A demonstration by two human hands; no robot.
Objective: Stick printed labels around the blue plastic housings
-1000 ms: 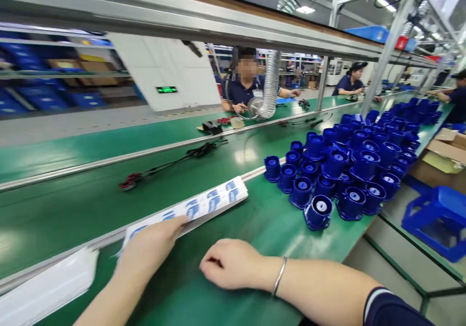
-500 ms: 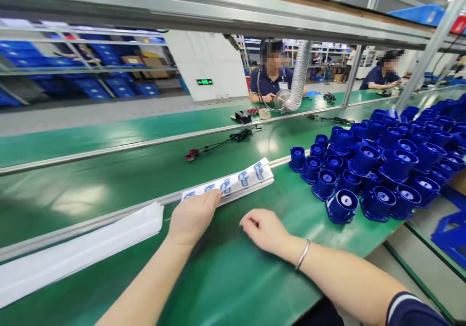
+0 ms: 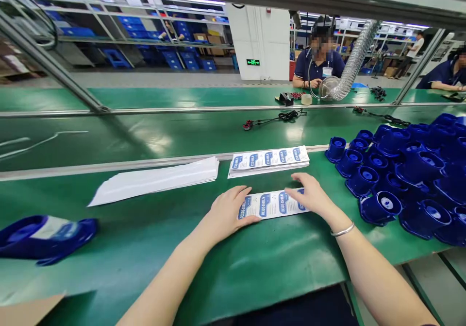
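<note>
Gripping one end of the label strip (image 3: 270, 205) in left hand (image 3: 226, 212), touching the other with right hand (image 3: 313, 196), unclear if gripping, likely to steady it just nearside of label stack (image 3: 269, 161).

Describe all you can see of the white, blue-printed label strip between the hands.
The flat, white, blue-printed label strip looks papery, with blue blocks of white lettering repeating along it and finer print between. It lies lengthwise across the view, on or just above the smooth green tabletop. The left hand spans its left end, thumb and fingers at opposite edges; the right hand covers part of its right end.
</note>
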